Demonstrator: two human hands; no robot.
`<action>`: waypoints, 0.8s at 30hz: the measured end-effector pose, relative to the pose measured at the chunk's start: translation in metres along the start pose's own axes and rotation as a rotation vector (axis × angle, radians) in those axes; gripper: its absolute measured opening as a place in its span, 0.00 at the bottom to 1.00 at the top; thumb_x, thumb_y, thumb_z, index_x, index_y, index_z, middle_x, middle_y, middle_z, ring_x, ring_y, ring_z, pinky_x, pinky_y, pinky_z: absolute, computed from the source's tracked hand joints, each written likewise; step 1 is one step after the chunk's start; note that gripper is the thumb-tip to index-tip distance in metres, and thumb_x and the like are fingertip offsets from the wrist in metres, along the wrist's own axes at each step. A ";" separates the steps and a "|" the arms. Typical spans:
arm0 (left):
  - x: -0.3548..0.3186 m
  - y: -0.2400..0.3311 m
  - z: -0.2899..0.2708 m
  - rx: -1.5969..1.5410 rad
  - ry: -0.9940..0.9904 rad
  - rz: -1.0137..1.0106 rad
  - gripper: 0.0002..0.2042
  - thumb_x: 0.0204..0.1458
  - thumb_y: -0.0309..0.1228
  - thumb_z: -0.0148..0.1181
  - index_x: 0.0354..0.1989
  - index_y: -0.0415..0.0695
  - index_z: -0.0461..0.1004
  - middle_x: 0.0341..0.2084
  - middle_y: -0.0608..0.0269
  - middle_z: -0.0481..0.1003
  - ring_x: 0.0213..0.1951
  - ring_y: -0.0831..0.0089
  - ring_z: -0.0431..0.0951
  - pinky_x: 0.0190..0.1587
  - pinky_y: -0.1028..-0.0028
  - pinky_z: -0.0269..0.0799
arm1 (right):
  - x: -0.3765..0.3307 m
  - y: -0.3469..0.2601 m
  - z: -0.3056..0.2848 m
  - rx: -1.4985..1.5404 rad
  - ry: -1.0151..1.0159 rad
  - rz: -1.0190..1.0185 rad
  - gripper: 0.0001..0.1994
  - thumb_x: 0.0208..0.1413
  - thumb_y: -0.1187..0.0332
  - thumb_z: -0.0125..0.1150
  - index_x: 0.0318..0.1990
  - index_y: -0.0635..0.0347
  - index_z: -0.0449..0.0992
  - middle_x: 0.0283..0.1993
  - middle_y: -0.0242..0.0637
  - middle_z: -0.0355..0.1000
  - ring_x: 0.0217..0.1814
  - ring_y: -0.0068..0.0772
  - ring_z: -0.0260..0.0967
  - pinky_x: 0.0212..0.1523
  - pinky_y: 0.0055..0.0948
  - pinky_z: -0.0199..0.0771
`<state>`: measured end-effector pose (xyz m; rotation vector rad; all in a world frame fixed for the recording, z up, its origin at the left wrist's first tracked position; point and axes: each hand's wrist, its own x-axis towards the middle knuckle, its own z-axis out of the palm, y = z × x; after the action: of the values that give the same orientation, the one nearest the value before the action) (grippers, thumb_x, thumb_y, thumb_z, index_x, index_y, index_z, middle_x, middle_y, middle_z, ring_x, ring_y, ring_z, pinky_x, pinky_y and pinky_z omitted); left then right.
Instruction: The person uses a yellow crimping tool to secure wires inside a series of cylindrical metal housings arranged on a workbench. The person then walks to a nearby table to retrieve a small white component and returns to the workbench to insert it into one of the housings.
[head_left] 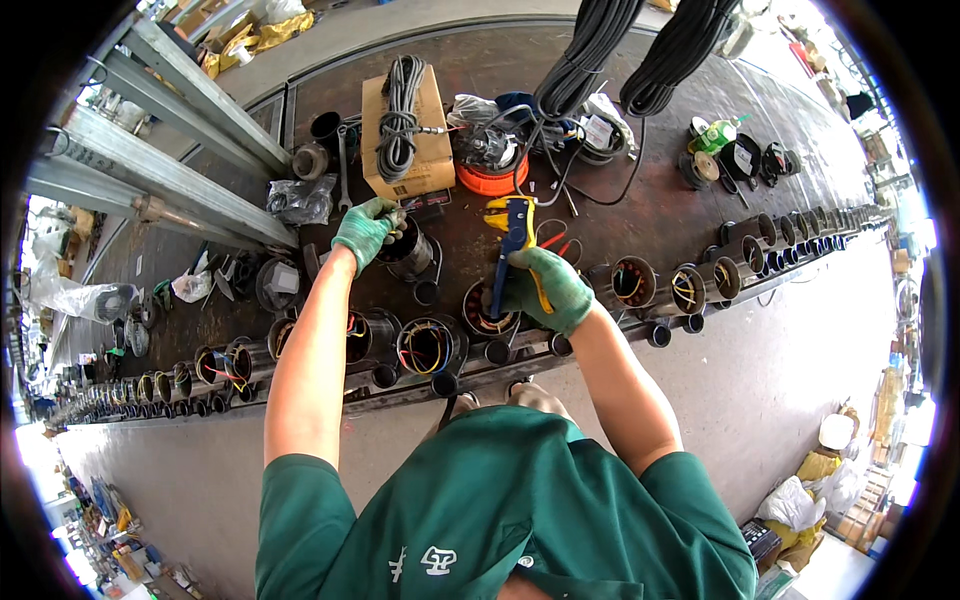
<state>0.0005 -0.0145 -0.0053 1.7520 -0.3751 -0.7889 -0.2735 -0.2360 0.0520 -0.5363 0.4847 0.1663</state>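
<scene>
The long dark metal workbench (700,210) ran across the whole view, and along its near edge lay a row of dark cylindrical metal motor housings (634,281) with coloured wires showing in their open ends; the row ran off both ways until it blurred, so no full count was possible (about 6 were plain near the middle). Judged from that, the wiring work was somewhere mid-row, with many housings on either side looking alike and no way to tell finished from unfinished.

2 thick bundles of black cable (590,55) hung from above. 1 brown cardboard box (405,140) stood behind, a grey coiled cable on top, with 1 orange round reel (492,176) beside it.

The right hand (548,290), in a green glove, was clenched around 1 yellow-and-blue wire stripping tool (514,235), held just over the open housing (488,312) directly ahead. The left hand (366,229), also gloved green, gripped the top of 1 separate upright housing (409,251) farther back.
</scene>
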 end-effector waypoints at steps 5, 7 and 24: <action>-0.024 0.024 0.000 0.314 -0.093 0.099 0.26 0.62 0.30 0.66 0.66 0.39 0.67 0.48 0.59 0.79 0.42 0.73 0.80 0.42 0.72 0.78 | -0.064 -0.007 -0.031 -0.217 0.140 -0.184 0.11 0.61 0.70 0.62 0.49 0.62 0.76 0.41 0.36 0.78 0.39 0.33 0.80 0.40 0.35 0.85; -0.054 0.053 0.010 0.564 -0.051 0.056 0.31 0.59 0.32 0.69 0.70 0.41 0.64 0.54 0.53 0.76 0.48 0.65 0.80 0.50 0.67 0.77 | -0.089 -0.004 -0.045 -0.239 0.183 -0.251 0.13 0.62 0.69 0.61 0.52 0.63 0.75 0.43 0.39 0.79 0.40 0.34 0.80 0.43 0.36 0.84; -0.119 0.032 0.178 1.529 -0.248 0.576 0.10 0.52 0.40 0.65 0.40 0.51 0.82 0.35 0.65 0.80 0.44 0.60 0.79 0.50 0.57 0.70 | -0.135 0.042 -0.080 -0.233 0.269 -0.195 0.14 0.62 0.69 0.62 0.53 0.61 0.73 0.42 0.35 0.77 0.40 0.29 0.77 0.44 0.33 0.83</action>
<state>-0.2012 -0.0813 0.0351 2.6296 -1.9171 -0.1878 -0.4352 -0.2466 0.0385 -0.8360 0.6752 -0.0379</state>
